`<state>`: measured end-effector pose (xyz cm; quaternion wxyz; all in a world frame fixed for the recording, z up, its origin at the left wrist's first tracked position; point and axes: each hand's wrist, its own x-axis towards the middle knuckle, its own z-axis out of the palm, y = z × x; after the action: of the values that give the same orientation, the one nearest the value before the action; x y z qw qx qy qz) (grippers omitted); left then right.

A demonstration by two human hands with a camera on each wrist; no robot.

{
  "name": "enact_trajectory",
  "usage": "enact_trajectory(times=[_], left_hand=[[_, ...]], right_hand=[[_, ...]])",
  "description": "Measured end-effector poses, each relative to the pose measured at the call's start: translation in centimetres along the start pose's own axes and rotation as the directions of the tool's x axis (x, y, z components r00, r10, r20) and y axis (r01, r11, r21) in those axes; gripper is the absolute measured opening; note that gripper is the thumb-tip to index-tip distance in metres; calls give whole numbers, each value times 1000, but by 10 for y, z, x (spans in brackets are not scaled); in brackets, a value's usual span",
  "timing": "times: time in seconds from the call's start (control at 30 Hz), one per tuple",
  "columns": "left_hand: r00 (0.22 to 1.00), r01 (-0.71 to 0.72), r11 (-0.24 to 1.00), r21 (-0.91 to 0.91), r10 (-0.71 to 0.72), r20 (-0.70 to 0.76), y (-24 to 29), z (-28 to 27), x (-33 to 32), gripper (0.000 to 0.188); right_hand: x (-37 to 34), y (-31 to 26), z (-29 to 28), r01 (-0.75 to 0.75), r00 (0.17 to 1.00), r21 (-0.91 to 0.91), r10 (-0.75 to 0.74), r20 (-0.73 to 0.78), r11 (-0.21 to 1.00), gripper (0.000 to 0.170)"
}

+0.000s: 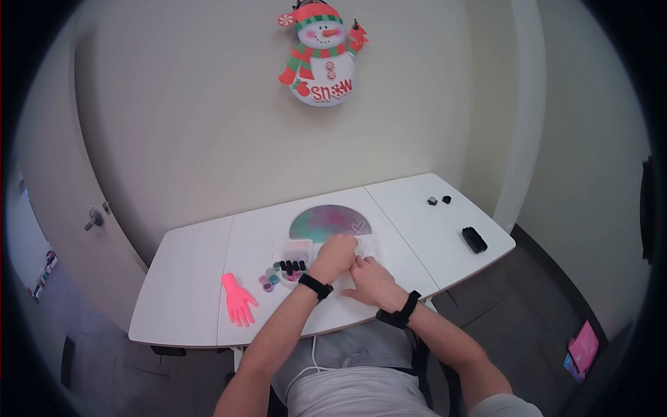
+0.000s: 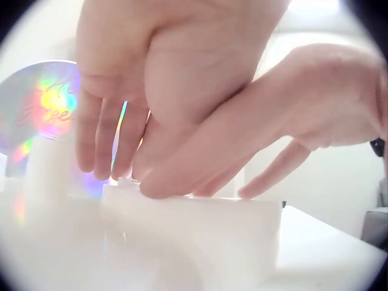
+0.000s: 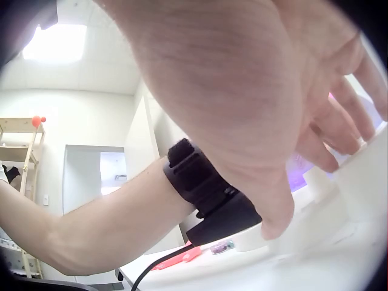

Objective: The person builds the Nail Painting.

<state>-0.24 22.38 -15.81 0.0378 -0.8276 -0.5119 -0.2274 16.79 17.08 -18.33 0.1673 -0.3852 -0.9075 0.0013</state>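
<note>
Head view: the left hand and right hand meet over the white surface, near a half-round iridescent plaque; black-capped bottles stand just beside the left. Left wrist view: fingers reach down to a white block; overlap hides whether the left grip pinches anything. Right wrist view: the right grip is loose, fingers fairly straight, thumb well apart.

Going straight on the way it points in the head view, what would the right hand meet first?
Probably the left hand, which lies just ahead of the right hand; depth there is unclear, so whether they touch is hard to tell.
</note>
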Motion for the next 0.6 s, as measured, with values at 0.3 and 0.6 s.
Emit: enact_trajectory(times=[0.3,0.6], left_hand=[[922,350,936,-32,-350,-167,-20,-133,-88,22],[748,586,755,294,-644,162,-94,-123,-135,58]], right_hand=[[11,11,14,-13,999,-106,9,-34,994,79],[67,27,9,-47,987,-104,62,146,994,93]])
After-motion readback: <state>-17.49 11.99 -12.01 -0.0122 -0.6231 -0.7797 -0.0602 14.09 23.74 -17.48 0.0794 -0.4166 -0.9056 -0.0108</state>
